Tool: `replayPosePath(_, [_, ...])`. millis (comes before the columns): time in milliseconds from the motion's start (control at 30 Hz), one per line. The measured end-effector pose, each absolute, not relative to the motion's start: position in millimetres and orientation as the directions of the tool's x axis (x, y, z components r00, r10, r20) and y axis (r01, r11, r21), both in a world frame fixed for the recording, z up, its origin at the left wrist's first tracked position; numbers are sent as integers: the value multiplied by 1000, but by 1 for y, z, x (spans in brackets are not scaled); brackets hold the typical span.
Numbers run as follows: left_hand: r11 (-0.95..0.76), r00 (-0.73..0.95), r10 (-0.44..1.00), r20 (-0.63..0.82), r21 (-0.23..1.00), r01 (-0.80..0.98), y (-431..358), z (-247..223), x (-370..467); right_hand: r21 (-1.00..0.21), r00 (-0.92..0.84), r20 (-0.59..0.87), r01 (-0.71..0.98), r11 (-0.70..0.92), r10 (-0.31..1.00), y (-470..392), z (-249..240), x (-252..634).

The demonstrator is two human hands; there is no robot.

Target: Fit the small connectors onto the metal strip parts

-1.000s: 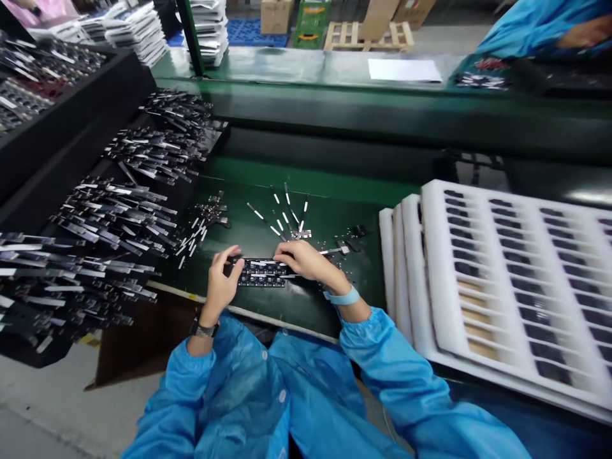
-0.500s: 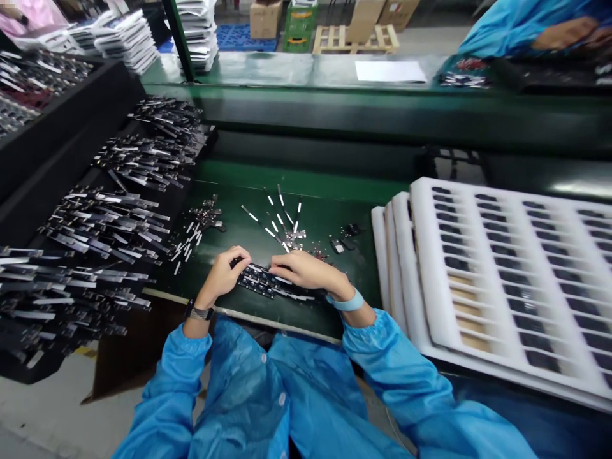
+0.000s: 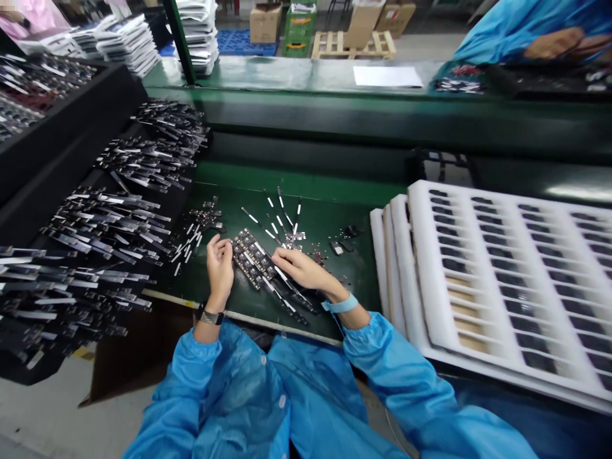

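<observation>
A dark circuit-board panel (image 3: 248,258) with black-and-white flex strips lies tilted over the green bench between my hands. My left hand (image 3: 220,260) is at its left edge, fingers curled, and whether they grip the panel is too small to tell. On the right side of the panel, my right hand (image 3: 299,266) pinches it near the strips. Behind the panel, several loose strips (image 3: 282,213) fan out from a small heap of parts. Left of my left hand are a pile of small dark parts (image 3: 205,215) and short white pieces (image 3: 189,247).
Bundles of strip boards (image 3: 108,223) fill a black tray at left. White foam trays (image 3: 425,268) with dark parts in slots stand at right. Small black parts (image 3: 337,247) lie before them. Across the bench, a person's hands (image 3: 554,44) work near a dark tray.
The panel has turned, its face now more visible and its strips slanting down to the right. My left hand has moved left and lower fingers have loosened, while my right hand stays nearly in place.
</observation>
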State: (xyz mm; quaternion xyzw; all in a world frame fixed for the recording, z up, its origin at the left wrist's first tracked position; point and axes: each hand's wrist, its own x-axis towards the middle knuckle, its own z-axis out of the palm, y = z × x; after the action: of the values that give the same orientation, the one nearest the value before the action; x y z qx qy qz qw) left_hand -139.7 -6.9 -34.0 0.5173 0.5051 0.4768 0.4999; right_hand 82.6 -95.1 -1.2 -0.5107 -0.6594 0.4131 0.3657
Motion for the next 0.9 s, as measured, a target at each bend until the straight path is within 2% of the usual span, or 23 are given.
replayPosePath(133, [283, 170, 954, -246, 927, -247, -30, -22, -123, -935, -105, 84, 336, 115, 991, -94, -3, 72])
replayPosePath(233, [355, 215, 932, -292, 858, -371, -43, -12, -109, -951, -68, 103, 285, 118, 992, -93, -4, 63])
replayPosePath(400, [300, 73, 953, -295, 872, -387, -43, -10, -103, -967, -103, 61, 239, 84, 993, -94, -6, 62])
replayPosePath(633, [396, 166, 918, -360, 817, -418, -40, -11, -109, -970, -112, 60, 228, 84, 992, -98, -3, 58])
replayPosePath(900, [363, 112, 930, -349, 837, -410, -44, -11, -107, -970, -105, 68, 226, 90, 992, -100, -5, 55])
